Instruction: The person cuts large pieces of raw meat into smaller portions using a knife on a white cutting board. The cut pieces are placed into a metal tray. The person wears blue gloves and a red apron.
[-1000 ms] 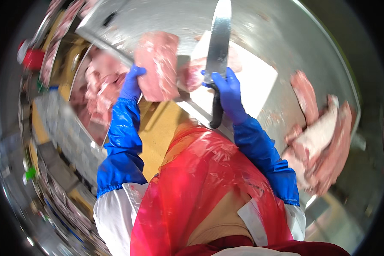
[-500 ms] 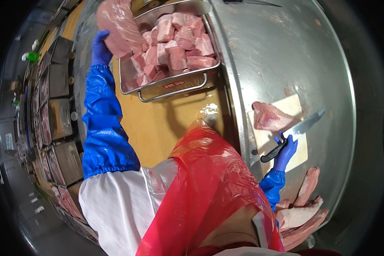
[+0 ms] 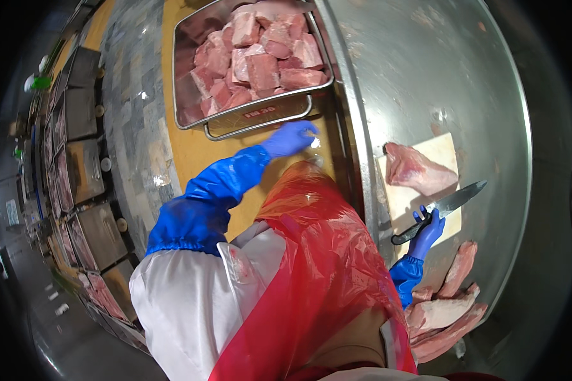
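While the right hand (image 3: 428, 231) grips a knife (image 3: 461, 198), the left hand (image 3: 290, 138) hangs half open. Just past it sits a tub (image 3: 232, 119) of meat (image 3: 262, 73).

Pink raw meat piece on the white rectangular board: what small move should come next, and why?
Perhaps the blue-gloved left hand should reach over and steady that pink raw meat piece: this hand appears empty, while the blue-gloved right hand grips the black-handled steel knife near the meat.
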